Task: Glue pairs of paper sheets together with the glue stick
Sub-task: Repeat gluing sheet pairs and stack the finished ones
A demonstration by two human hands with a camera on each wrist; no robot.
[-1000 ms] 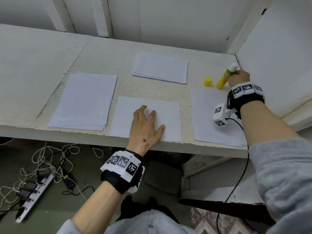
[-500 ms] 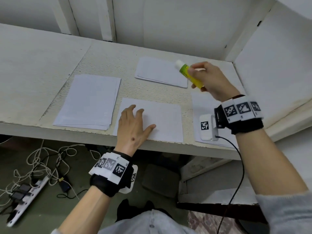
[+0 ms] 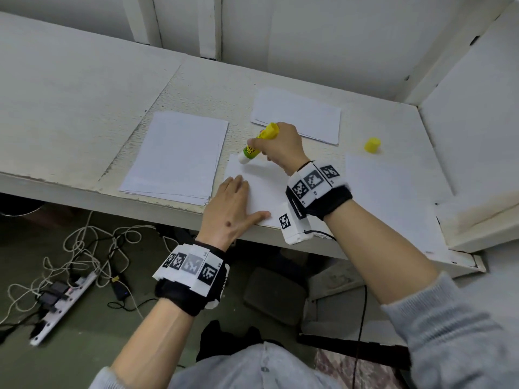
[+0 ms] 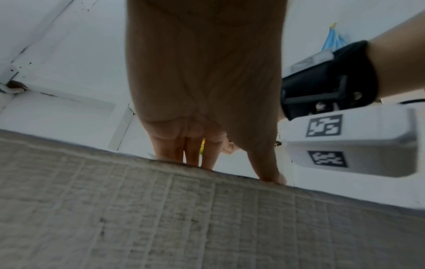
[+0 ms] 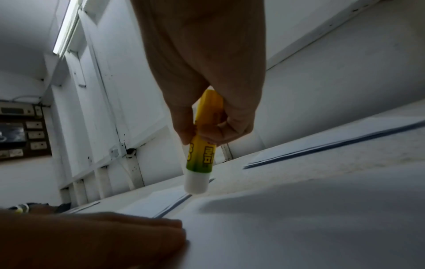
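Head view: right hand (image 3: pixel 280 147) grip clamps the glue stick (image 3: pixel 257 147), tip at the sheet (image 3: pixel 266 189); left hand (image 3: pixel 231 209) lies flat, grip apart, on it

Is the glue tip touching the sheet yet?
Cannot tell. In the right wrist view the glue stick tip sits at the sheet far edge, but neither a gap nor contact shows plainly. The head view is too coarse to settle it.

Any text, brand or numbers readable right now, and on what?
Glue stick, held by the right hand: yellow lettering on the label, partly hidden and sideways; not readable.
Wristbands: black-and-white square marker patterns with tiny characters beside them, too small to read.
Right wrist camera housing: marker patterns only, no words.
Paper sheets: no print visible.
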